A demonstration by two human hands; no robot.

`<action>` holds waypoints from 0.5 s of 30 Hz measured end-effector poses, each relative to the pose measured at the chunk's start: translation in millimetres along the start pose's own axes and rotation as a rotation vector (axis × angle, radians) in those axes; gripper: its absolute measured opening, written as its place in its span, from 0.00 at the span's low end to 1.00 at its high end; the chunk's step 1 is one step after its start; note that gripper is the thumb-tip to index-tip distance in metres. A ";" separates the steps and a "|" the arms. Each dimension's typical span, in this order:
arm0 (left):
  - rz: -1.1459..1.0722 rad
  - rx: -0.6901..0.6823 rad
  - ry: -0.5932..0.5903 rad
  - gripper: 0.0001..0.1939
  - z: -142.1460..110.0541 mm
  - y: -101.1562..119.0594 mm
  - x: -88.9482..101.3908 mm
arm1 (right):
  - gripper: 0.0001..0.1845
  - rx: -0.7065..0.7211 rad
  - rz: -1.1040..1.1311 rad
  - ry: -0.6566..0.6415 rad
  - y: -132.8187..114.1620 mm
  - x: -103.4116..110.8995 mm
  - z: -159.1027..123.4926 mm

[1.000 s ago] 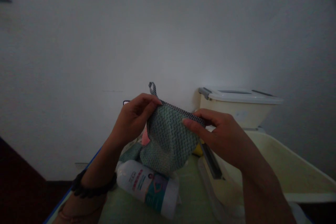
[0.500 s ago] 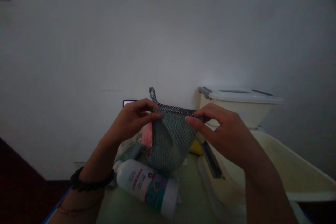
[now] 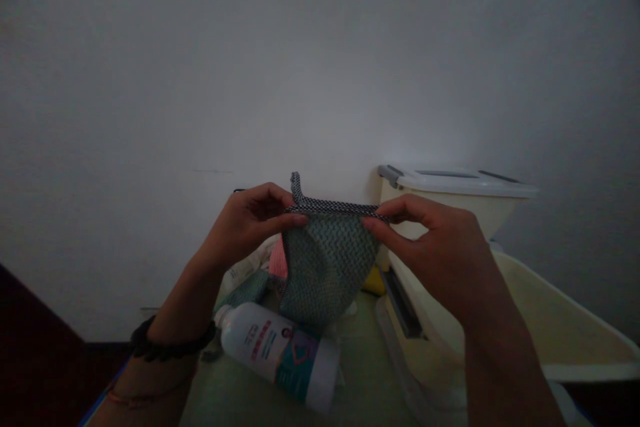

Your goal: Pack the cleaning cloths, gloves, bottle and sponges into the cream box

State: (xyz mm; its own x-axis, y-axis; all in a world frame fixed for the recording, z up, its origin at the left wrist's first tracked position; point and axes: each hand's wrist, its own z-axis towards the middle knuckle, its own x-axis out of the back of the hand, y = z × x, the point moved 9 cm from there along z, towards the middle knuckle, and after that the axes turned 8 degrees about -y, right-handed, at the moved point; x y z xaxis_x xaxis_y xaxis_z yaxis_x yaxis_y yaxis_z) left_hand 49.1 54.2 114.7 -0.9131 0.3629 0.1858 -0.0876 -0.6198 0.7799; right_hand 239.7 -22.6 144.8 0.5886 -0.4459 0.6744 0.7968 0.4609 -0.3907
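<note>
A grey-green woven cleaning cloth (image 3: 330, 267) with a black-and-white edging hangs between my hands, its top edge folded over. My left hand (image 3: 255, 217) pinches the left end of that edge between thumb and fingers. At the right end, my right hand (image 3: 425, 230) grips it the same way. A short loop of the edging (image 3: 296, 187) sticks up beside my left fingertips. Behind the cloth's left side shows a pink cloth (image 3: 278, 260). Just below lies a white bottle (image 3: 280, 353) with a teal label, on its side.
An open cream plastic bin (image 3: 550, 320) stands on the right, with a lidded cream box (image 3: 455, 203) behind it. Something yellow (image 3: 373, 280) sits beside the bin. The pale green tabletop (image 3: 370, 373) meets a plain wall (image 3: 300, 67).
My hands have moved slightly apart, stretching the folded edge wider. The loop at the left has shifted a little to the right.
</note>
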 end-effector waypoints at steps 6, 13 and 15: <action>-0.031 -0.020 0.039 0.06 -1.0 1.3 5.1 | 0.09 -0.005 0.047 -0.037 0.1 -3.2 -0.6; -0.016 -0.039 0.081 0.07 1.2 0.4 5.9 | 0.06 -0.021 0.066 -0.047 2.0 -5.2 0.3; 0.013 -0.054 0.097 0.07 1.6 1.7 6.2 | 0.06 -0.022 0.072 -0.040 3.4 -5.2 0.4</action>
State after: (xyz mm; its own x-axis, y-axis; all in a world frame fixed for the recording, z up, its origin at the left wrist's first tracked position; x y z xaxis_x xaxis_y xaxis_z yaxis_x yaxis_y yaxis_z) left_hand 43.9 56.5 118.2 -0.9484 0.2868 0.1350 -0.0942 -0.6616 0.7439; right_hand 239.3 -18.4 140.2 0.6389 -0.3811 0.6682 0.7556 0.4737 -0.4523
